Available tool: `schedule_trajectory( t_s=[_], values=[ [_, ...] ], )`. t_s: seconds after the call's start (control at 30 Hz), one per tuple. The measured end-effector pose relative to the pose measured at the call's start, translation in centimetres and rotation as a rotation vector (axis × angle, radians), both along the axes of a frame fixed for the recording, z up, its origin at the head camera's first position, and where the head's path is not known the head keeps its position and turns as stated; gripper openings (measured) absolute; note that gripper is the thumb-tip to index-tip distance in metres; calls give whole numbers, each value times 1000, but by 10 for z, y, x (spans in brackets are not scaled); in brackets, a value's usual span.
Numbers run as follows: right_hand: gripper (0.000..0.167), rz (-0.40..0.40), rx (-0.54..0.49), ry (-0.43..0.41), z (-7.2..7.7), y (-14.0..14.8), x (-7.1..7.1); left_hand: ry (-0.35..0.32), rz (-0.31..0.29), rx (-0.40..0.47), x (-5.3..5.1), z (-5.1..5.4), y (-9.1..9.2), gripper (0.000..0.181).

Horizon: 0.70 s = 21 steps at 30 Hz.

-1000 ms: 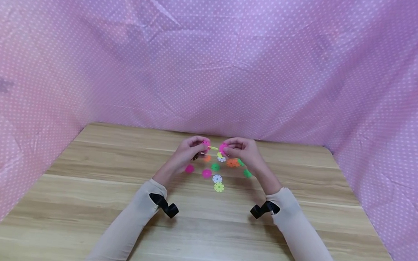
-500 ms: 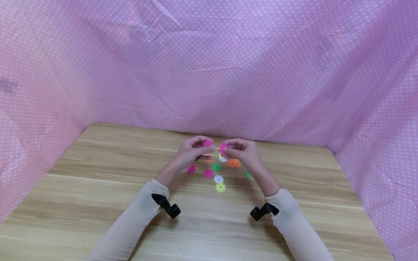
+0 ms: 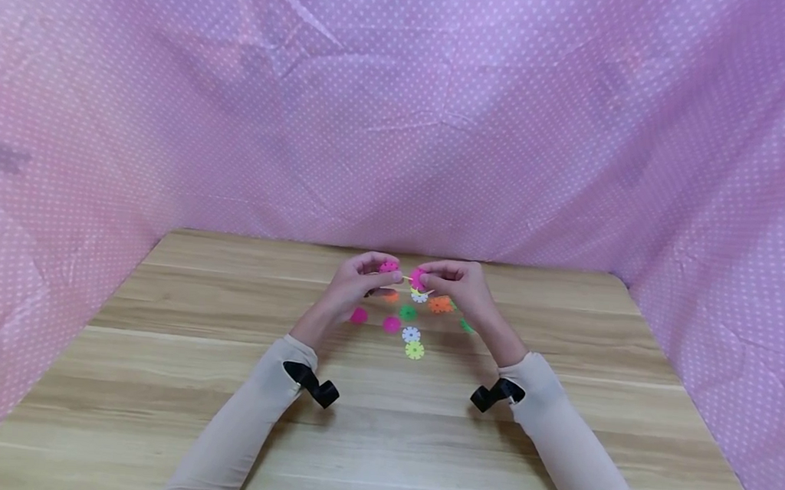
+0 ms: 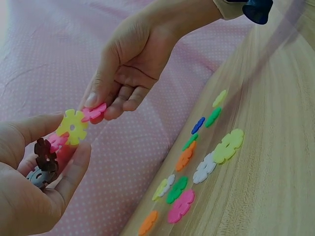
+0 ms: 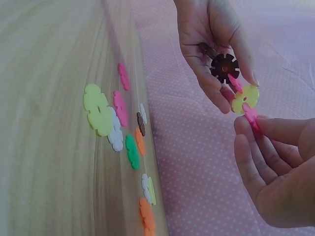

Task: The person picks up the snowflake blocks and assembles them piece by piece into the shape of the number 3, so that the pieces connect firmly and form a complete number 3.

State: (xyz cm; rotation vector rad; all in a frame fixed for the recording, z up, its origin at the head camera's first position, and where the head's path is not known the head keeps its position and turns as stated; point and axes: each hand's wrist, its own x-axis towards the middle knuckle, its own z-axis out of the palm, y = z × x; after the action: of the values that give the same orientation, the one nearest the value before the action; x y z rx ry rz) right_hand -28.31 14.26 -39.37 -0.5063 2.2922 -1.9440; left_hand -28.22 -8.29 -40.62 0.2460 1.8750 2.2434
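Observation:
My left hand (image 3: pixel 360 282) holds a short chain of slotted plastic snowflake discs above the table's far part. In the left wrist view its grey disc (image 4: pixel 38 178) and brown disc (image 4: pixel 45 154) lie against the palm. A pink disc (image 4: pixel 58 141) links them to a yellow disc (image 4: pixel 72 128), which stands between thumb and fingers. My right hand (image 3: pixel 457 282) pinches another pink disc (image 5: pixel 251 116) between thumb and fingertips. That disc's edge meets the yellow disc's rim; whether it sits in a slot, I cannot tell.
Several loose discs lie on the wooden table (image 3: pixel 377 444) below my hands, among them a yellow disc (image 3: pixel 415 351), a white disc (image 3: pixel 411 334), a green disc (image 3: pixel 407 313) and orange discs (image 3: pixel 440 304). Pink dotted cloth (image 3: pixel 402 123) hangs behind and at both sides.
My left hand has shifted slightly right, narrowing the gap between the hands. The pink disc in my right hand has tilted a little. The discs on the table lie as before.

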Motion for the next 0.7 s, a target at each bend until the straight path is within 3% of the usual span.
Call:
schedule_trajectory(
  t_s=[0.3, 0.7],
  values=[
    [24, 21, 6, -29, 2, 1, -2, -12, 7, -42, -1, 1, -3, 30],
    [21, -2, -25, -20, 3, -1, 1, -22, -42, -48, -2, 0, -2, 35]
  ],
)
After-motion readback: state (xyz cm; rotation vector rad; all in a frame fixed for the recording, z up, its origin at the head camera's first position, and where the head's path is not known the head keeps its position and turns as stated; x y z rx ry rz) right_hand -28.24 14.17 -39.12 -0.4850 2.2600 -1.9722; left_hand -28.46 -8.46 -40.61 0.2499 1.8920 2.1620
